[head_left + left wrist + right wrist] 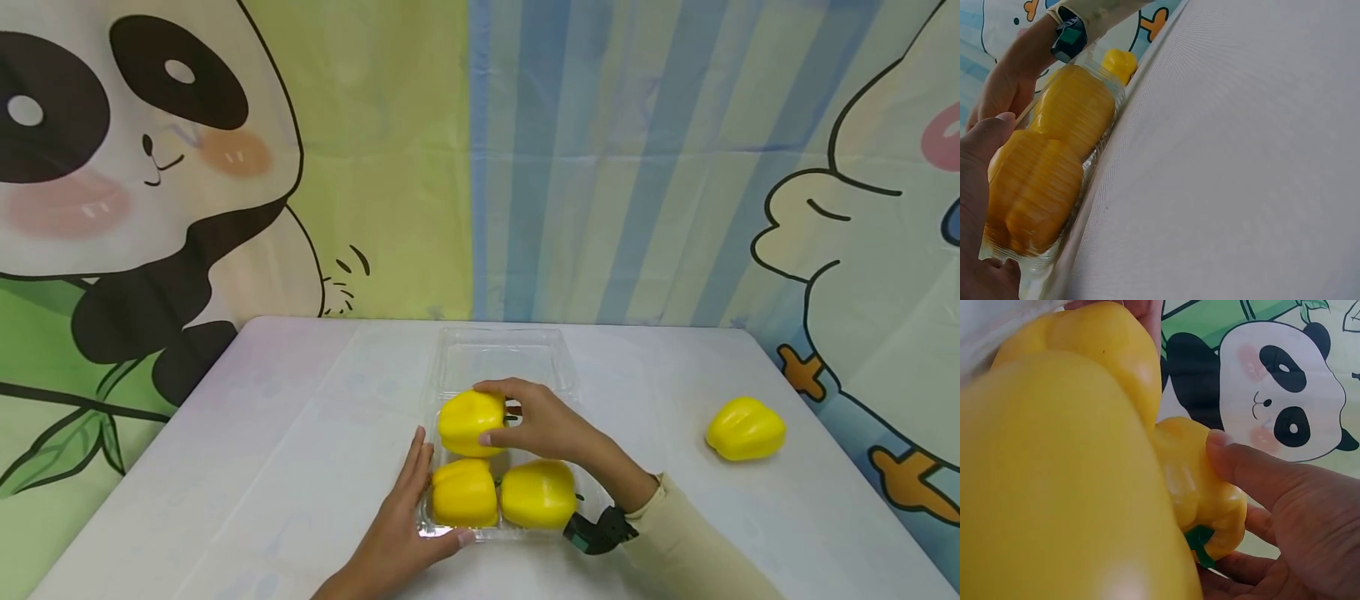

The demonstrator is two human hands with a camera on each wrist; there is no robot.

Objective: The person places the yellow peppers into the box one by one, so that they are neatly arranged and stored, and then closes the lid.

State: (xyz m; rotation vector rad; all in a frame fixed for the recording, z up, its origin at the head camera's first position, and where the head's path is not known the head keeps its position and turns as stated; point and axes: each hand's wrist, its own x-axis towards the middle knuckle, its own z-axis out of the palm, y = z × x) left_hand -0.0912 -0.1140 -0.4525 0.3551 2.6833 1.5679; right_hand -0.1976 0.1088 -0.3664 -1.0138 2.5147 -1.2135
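A clear plastic clamshell box (491,533) lies with its lid folded back on the table, and two yellow bell peppers, one at front left (463,493) and one at front right (538,495), sit in its front half. My right hand (551,423) pinches a third yellow bell pepper (471,423) by its sides, over the box's back left part. That pepper's green stem (1200,542) points toward the palm in the right wrist view. My left hand (397,517) holds the box at its front left corner, thumb along the front edge and fingers along the left side.
Another yellow bell pepper (746,429) lies on the white table (285,475), well right of the box. The open lid (501,358) extends toward the back edge. A printed cloth (600,167) hangs behind the table.
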